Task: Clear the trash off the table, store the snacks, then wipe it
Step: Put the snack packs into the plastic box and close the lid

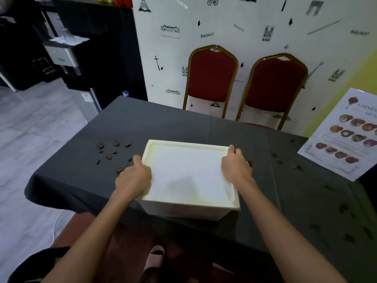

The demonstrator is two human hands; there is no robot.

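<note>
both hands, left hand (133, 177) and right hand (236, 166), grip opposite edges of the white lidded box (189, 176) on the grey table (265, 201).

left hand (133, 176), right hand (236, 166), gripping white box (189, 172)

The printed wall covering (224, 23) reads "Bonjour!" twice.

A white plastic storage box (189, 176) sits level with its cream lid shut, its side rims held by the left hand (132, 178) and right hand (236, 166). Small brown snack scraps (114, 154) lie scattered just beyond the left fingers, and a few more lie out past the right fingers.
</note>
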